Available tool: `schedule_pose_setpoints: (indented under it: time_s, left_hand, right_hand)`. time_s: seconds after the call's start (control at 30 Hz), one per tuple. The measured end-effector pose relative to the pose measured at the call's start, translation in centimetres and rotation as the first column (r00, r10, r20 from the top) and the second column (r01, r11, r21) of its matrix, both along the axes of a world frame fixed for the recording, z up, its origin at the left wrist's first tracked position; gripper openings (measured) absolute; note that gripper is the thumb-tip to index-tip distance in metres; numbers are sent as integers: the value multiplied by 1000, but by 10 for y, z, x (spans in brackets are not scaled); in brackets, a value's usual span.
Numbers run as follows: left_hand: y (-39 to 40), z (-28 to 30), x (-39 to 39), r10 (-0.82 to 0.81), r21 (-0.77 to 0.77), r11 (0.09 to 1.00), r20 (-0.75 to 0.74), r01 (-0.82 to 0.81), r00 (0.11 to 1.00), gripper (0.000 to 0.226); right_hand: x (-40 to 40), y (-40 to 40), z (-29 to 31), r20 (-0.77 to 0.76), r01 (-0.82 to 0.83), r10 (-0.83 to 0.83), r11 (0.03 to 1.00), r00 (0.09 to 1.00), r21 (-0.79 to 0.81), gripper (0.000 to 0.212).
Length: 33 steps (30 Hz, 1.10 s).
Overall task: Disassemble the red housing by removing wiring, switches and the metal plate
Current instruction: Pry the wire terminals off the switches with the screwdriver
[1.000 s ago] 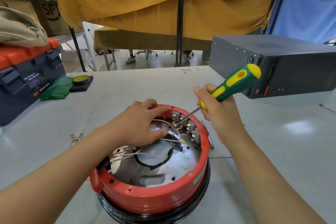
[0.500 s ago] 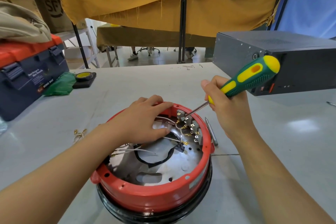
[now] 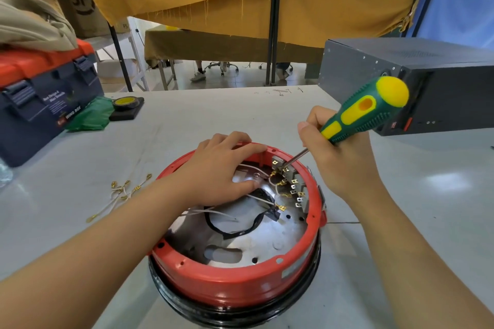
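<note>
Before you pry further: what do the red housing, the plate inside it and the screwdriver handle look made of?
Red housing: looks like glossy painted metal or hard plastic; smooth sheen, drilled holes, cannot tell which. Metal plate: bare, silvery sheet metal, reflecting light, with punched holes. Screwdriver handle: green and yellow moulded plastic or rubber, ribbed grip, matte; its shaft is shiny steel-like.
</note>
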State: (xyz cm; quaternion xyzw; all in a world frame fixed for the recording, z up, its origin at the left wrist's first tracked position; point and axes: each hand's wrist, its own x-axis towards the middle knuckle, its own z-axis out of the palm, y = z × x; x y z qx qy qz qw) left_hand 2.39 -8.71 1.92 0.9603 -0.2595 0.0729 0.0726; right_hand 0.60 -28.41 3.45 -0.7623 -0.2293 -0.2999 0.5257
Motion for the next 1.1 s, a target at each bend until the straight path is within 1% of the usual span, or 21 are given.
schedule_pose_setpoints:
  time_s: [0.17,0.4,0.53,0.67,0.73,0.8,0.97,1.1]
  left_hand:
    - [1,-1,0,3,-29,1000,-10,-4,1000,61]
    - [2,1,-2,-3,-25,1000,-33,2,999,62]
    - [1,1,-2,-6,-24,1000,-36,5,999,63]
    - [1,1,-2,-1,-33,999,-42,0,999,63]
    - [1,1,-2,1,-31,1000,-43,-3,999,63]
    - [1,1,-2,3,-26,1000,-43,-4,999,62]
    - [1,0,-2,3,-28,1000,-39,-4,999,62]
    - [2,0,-1,5,-28,1000,-41,-6,999,63]
  right_hand:
    - [-1,1,-1,42,-24,28,996,999,-83,29]
    - [0,0,-2,11,-85,87,989,996,-124,30]
    - [3,-2,-3,-34,-86,85,995,996,-54,30]
    - [9,-5,-4,-154,-127,147,983,977,133,26]
    - [11,-4,-5,-169,-130,161,975,972,182,25]
    - [11,-3,-5,-153,-123,150,978,977,169,27]
    - [5,-3,-2,-76,-83,89,994,993,68,31]
    - [2,-4,1,-14,-62,62,998,998,2,31]
